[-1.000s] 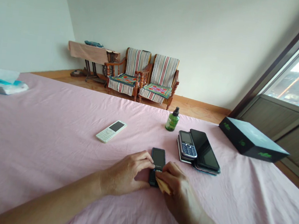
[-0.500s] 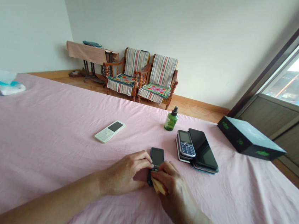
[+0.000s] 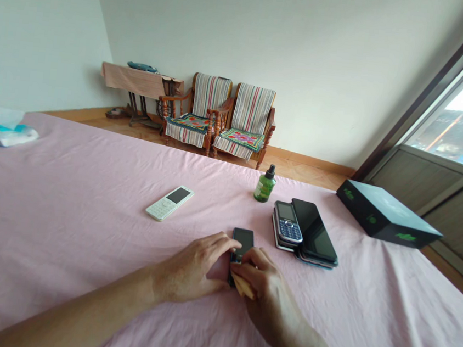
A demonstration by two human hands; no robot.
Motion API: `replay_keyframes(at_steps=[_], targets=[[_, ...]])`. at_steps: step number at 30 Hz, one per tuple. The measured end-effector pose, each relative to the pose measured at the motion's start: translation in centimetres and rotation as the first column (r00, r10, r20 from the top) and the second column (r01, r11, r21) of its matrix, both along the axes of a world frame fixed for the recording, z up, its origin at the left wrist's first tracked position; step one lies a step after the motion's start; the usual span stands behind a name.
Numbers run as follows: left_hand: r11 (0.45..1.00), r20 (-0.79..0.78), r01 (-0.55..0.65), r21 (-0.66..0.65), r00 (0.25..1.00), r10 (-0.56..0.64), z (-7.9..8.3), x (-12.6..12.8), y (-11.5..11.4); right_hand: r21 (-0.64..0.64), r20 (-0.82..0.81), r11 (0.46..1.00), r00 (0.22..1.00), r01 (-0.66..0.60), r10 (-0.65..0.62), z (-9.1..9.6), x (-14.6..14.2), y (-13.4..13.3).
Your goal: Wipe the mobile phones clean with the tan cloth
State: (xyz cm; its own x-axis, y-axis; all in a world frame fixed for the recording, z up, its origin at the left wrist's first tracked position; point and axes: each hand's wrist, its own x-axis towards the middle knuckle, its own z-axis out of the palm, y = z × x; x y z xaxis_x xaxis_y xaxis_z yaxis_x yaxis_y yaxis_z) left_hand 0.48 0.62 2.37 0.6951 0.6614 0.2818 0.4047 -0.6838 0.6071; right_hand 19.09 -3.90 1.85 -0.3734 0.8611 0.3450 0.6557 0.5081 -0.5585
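Observation:
A dark mobile phone (image 3: 243, 238) lies face up on the pink bedsheet, its keypad mostly covered by my hands. My left hand (image 3: 199, 264) grips it from the left, fingertips on the screen's edge and thumb by the lower end. Bunched in my right hand (image 3: 267, 282) is a yellow cloth (image 3: 244, 286), pressed onto the lower half of the phone. Farther left rests a white keypad phone (image 3: 169, 204). To the right, a blue keypad phone (image 3: 288, 223) tops one small stack, beside a stack with a black smartphone (image 3: 314, 232) on top.
A green spray bottle (image 3: 265, 185) stands behind the stacks. At the right is a black box (image 3: 388, 212) with a pale lid; at the far left, a tissue pack (image 3: 2, 133). Beyond the pink sheet (image 3: 80, 191) are two wooden chairs (image 3: 245, 120) and a cloth-covered stand (image 3: 142, 82).
My right hand and the cloth have shifted slightly up and left over the phone. My left fingertips have moved a little up onto the screen.

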Motion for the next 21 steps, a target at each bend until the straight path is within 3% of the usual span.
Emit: replay_keyframes(at_steps=[4,9,13,21], targets=[[1.0,-0.004,-0.029,0.007,1.0,0.029,-0.3,0.0,0.0,0.011,-0.009,0.999,0.999,-0.033,0.033,0.0,-0.4,0.3],[0.999,-0.025,-0.033,0.026,0.999,0.034,-0.3,-0.2,-0.1,0.069,0.008,0.994,0.996,0.084,-0.085,-0.7,1.5,1.6],[0.999,-0.024,-0.027,0.03,0.999,0.028,-0.2,-0.2,-0.1,0.042,0.016,0.993,0.994,0.108,-0.109,-0.7,2.2,1.9],[0.999,-0.041,-0.032,0.021,0.999,0.032,-0.2,-0.2,-0.1,-0.116,-0.058,0.993,0.998,-0.04,0.033,0.3,2.5,-0.7]])
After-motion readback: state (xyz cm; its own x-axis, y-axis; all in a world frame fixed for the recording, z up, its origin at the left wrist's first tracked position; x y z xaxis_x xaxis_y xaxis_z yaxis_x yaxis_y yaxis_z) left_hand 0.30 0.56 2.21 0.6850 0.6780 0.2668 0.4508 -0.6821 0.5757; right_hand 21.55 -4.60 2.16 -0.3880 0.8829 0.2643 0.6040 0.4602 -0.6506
